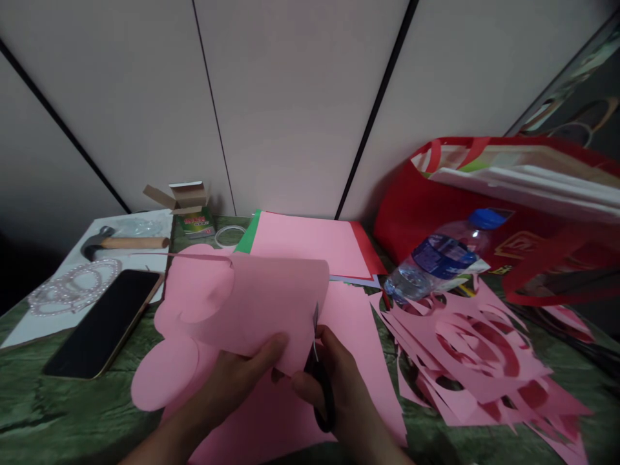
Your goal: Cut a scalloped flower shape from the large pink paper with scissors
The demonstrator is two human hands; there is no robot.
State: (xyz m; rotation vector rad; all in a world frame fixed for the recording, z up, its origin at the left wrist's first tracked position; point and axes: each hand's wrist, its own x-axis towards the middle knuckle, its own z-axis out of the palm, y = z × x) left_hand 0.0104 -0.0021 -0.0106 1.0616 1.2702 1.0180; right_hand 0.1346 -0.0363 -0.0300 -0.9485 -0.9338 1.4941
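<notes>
My left hand (249,374) pinches the lower edge of a pink paper sheet (271,297), its thumb on top. The sheet is raised and curls, with a rounded cut-out on its left side. In my right hand (339,374) is a pair of scissors (323,394) with black handles, its blades at the sheet's right edge. Beneath both hands lie larger pink sheets (372,361). Pink paper circles (165,374) overlap at the left of the held sheet.
Pink paper scraps (465,361) pile up at right, near a water bottle (433,258) and a red bag (407,206). Coloured paper (310,239) lies behind. At left are a phone (104,323), a hammer (130,243), beads (72,287) and a small box (194,216).
</notes>
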